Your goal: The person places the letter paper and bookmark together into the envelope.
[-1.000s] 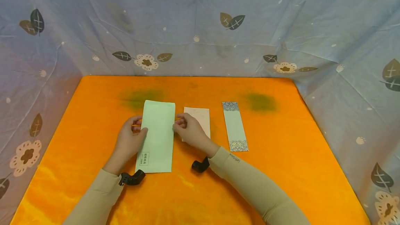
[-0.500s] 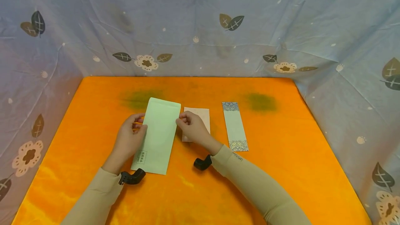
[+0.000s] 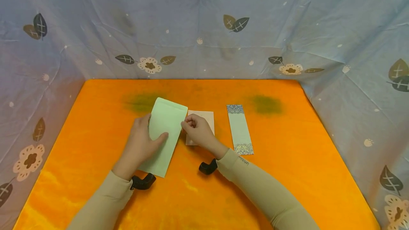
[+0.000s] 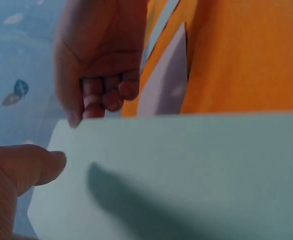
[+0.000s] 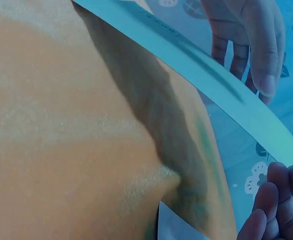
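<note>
A pale green envelope (image 3: 167, 125) is raised over the table at a slant, its flap end toward the back. My right hand (image 3: 200, 131) pinches its right edge near the top, thumb against curled fingers; the right wrist view shows those fingertips (image 5: 275, 175) at the envelope's corner. My left hand (image 3: 138, 143) spreads around the left side, fingers partly hidden behind the paper. In the left wrist view the left thumb (image 4: 36, 162) stands over the envelope's face, with a dark shadow cast on the paper. The printed box at the lower left is covered by the left hand.
A small pale pink paper (image 3: 209, 119) lies partly behind my right hand. To its right lies a long pale strip (image 3: 239, 127) with patterned ends. An orange cloth (image 3: 281, 166) covers the table, and a patterned blue curtain (image 3: 198, 17) surrounds its back and sides.
The envelope has tilted, its top swinging to the right and back. My left hand has shifted right, its thumb now over the face instead of at the edge. The right hand keeps pinching.
</note>
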{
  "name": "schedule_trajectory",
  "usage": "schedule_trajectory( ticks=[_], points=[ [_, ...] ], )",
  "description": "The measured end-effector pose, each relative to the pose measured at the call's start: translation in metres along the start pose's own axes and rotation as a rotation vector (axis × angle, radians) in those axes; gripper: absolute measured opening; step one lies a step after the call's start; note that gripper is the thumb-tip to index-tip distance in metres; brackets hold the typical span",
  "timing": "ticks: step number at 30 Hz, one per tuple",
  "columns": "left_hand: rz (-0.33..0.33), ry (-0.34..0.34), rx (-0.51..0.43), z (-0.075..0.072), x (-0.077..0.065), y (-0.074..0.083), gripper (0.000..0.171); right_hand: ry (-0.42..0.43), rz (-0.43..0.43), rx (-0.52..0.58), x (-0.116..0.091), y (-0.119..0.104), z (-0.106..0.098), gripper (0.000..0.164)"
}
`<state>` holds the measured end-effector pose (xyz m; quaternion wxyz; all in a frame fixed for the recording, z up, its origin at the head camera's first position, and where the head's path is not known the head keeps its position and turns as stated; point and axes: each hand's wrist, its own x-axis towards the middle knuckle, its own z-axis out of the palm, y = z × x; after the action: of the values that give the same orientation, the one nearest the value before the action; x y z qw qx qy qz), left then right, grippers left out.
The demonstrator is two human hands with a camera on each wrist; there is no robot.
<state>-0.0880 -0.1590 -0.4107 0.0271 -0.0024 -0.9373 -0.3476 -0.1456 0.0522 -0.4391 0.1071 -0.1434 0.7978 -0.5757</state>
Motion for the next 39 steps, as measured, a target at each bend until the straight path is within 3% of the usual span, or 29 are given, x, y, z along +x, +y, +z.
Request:
schedule_trajectory(
  ticks=[11, 16, 29, 39],
  points=[
    [0.074, 0.162, 0.18, 0.022, -0.005, 0.007, 0.123, -0.003, 0.013, 0.068, -0.002, -0.005, 0.0, 0.023],
    [0.097, 0.21, 0.242, 0.028, -0.006, 0.007, 0.131, -0.013, 0.027, 0.104, -0.003, -0.008, 0.0, 0.029],
    [0.106, 0.194, 0.295, 0.033, -0.005, 0.001, 0.125, 0.0, 0.03, 0.144, -0.003, -0.004, 0.001, 0.023],
    [0.146, 0.179, 0.282, 0.032, -0.003, -0.004, 0.12, 0.033, 0.071, 0.069, -0.002, 0.002, -0.002, 0.019]
  ],
)
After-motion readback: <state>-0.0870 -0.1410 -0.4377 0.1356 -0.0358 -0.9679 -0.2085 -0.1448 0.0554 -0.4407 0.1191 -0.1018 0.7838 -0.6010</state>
